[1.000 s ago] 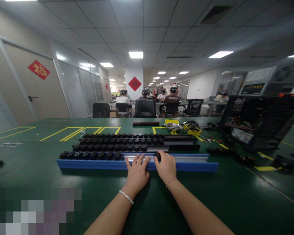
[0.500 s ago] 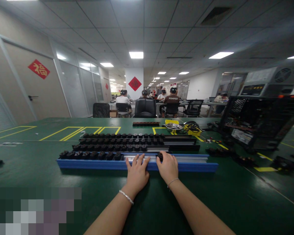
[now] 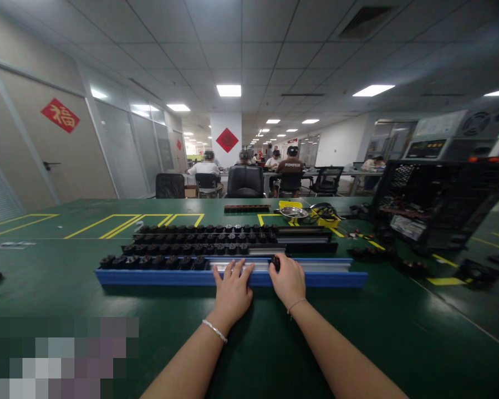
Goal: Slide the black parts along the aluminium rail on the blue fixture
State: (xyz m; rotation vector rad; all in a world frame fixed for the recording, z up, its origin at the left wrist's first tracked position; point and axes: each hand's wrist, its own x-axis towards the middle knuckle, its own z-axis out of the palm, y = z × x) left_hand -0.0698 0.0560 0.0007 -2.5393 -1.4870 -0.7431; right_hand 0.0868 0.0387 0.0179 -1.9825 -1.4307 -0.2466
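Our right hand (image 3: 289, 281) is closed, thumb against fingers, around a small black module (image 3: 276, 262). The fingers hide much of it, so we cannot tell whether it sits in the track or just above it; what shows is dark and rounded. It is at our fingertips, over the middle part of a long blue channel (image 3: 149, 279) with a silvery track (image 3: 324, 265) inside. To its left, our left hand (image 3: 233, 288) rests on the same channel with its fingers spread wide. Farther left, a row of black modules (image 3: 153, 262) fills that end.

Just behind lie black channels (image 3: 311, 248) carrying more such modules. All of this is on a glossy green tabletop (image 3: 253, 360) with yellow markings (image 3: 444, 281). A metal dish (image 3: 293, 213) stands toward the far edge, and on the right we have an opened computer case (image 3: 432, 210).

Beyond the table, black chairs (image 3: 245, 182) and seated people (image 3: 290, 166) line another bench. Red diamond signs (image 3: 227, 141) hang on a pillar and a door (image 3: 66, 160), under square ceiling lights (image 3: 228, 90).
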